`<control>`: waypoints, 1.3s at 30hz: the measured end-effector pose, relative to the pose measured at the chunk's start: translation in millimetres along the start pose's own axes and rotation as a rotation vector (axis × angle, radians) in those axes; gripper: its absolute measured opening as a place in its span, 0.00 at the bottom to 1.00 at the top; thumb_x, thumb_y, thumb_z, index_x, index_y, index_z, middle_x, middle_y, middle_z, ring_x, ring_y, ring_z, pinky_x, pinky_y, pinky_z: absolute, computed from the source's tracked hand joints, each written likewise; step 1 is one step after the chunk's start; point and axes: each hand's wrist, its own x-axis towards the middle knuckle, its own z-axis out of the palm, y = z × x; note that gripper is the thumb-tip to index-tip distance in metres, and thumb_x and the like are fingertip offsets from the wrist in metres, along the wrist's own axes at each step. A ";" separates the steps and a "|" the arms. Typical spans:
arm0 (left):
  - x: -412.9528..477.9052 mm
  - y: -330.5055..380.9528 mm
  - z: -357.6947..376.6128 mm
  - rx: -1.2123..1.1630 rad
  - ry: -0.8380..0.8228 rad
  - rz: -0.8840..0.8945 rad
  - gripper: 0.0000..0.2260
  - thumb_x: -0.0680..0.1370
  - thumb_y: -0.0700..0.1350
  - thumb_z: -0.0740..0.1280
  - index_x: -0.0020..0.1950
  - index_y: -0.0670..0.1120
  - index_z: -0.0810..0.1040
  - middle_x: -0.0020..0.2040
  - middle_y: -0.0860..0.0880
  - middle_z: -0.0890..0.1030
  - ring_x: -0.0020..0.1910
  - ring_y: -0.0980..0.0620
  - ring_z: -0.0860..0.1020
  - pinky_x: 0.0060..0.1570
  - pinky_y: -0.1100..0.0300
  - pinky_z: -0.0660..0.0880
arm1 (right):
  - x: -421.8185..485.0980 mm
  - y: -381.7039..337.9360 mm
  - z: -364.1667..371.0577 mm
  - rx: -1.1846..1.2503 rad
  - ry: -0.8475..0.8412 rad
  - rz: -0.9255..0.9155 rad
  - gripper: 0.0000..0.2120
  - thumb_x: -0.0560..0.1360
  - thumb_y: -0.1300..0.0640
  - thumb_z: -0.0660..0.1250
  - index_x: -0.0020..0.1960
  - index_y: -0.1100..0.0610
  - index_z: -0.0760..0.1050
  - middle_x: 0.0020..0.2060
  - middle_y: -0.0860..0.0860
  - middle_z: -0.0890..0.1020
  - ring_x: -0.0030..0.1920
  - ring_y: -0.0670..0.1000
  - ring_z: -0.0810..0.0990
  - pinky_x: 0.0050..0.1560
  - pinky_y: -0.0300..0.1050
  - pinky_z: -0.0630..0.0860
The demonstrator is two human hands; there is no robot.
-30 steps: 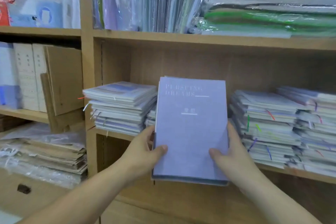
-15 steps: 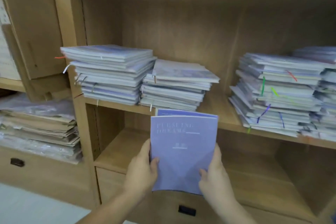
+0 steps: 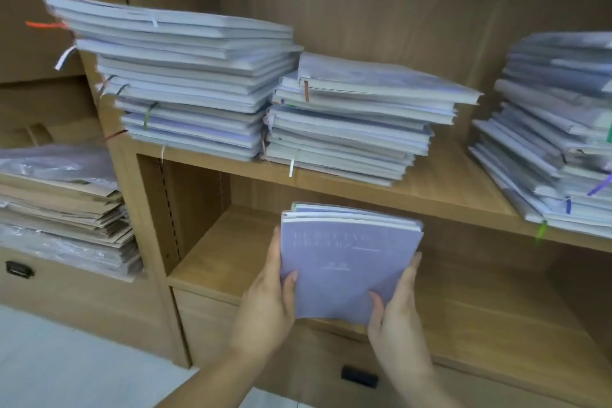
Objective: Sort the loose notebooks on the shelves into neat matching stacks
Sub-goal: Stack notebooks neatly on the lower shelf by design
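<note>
The left stack (image 3: 185, 83), middle stack (image 3: 357, 122) and right stack (image 3: 556, 129), from ten to two o'clock, look ragged, so most sorting seems left; at six o'clock the left hand (image 3: 268, 311) and right hand (image 3: 397, 318) clasp purple notebooks (image 3: 347, 262) before the lower shelf (image 3: 496, 301).

- This looks like a stationery shop's stock shelving or storeroom.
- On the middle shelf board (image 3: 457, 175) sit stacks of notebooks (image 3: 198, 83), lilac and grey, each sealed in clear film and many alike.
- Left of that board, in the next bay, lies a pile of brown paper goods (image 3: 66, 205) under plastic wrap.
- Below the board are purple notebooks (image 3: 347, 268) with matching covers, and drawers (image 3: 318, 354) with black pulls.
</note>
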 end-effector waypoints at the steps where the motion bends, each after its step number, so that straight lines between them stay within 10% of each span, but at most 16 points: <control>1: -0.4 -1.6 2.4 -0.014 0.003 -0.009 0.28 0.83 0.56 0.58 0.78 0.69 0.46 0.63 0.63 0.76 0.55 0.60 0.80 0.52 0.51 0.82 | -0.8 0.6 2.2 0.004 0.003 -0.001 0.46 0.81 0.58 0.63 0.79 0.44 0.29 0.78 0.46 0.62 0.54 0.49 0.76 0.53 0.41 0.70; 12: -2.3 -26.2 20.1 -0.056 -0.129 -0.116 0.29 0.84 0.48 0.61 0.68 0.77 0.48 0.67 0.63 0.71 0.59 0.65 0.75 0.57 0.59 0.78 | 2.1 9.7 9.0 -0.037 -0.061 0.013 0.46 0.80 0.59 0.65 0.76 0.36 0.33 0.64 0.44 0.74 0.52 0.46 0.78 0.54 0.43 0.74; 19: -11.2 -33.4 -6.6 0.023 -0.251 -0.169 0.27 0.84 0.44 0.59 0.80 0.58 0.52 0.66 0.57 0.77 0.59 0.52 0.78 0.59 0.53 0.76 | -1.6 12.2 7.6 -0.047 -0.063 -0.023 0.43 0.77 0.63 0.66 0.81 0.44 0.44 0.73 0.45 0.71 0.66 0.55 0.76 0.52 0.44 0.72; 25: -28.7 -55.3 -56.6 -0.010 -0.296 -0.359 0.15 0.84 0.42 0.61 0.70 0.52 0.71 0.60 0.56 0.81 0.57 0.57 0.79 0.55 0.61 0.77 | -14.5 2.0 37.4 -0.027 -0.352 0.052 0.40 0.79 0.59 0.65 0.83 0.47 0.46 0.73 0.46 0.72 0.71 0.52 0.72 0.69 0.46 0.70; 31: -8.9 -89.9 -85.2 -0.058 -0.222 -0.610 0.08 0.83 0.47 0.63 0.56 0.45 0.80 0.52 0.50 0.84 0.50 0.51 0.82 0.45 0.59 0.79 | 5.7 -11.5 91.8 0.031 -0.404 0.132 0.21 0.79 0.64 0.65 0.72 0.56 0.72 0.60 0.48 0.82 0.63 0.52 0.79 0.65 0.45 0.74; 39: 29.7 -137.8 -109.3 -0.329 0.167 -0.687 0.07 0.78 0.45 0.73 0.51 0.42 0.84 0.43 0.49 0.83 0.40 0.52 0.79 0.37 0.65 0.74 | 39.2 -30.7 158.5 0.073 -0.248 0.269 0.22 0.78 0.60 0.70 0.71 0.60 0.73 0.60 0.56 0.82 0.59 0.59 0.81 0.62 0.51 0.77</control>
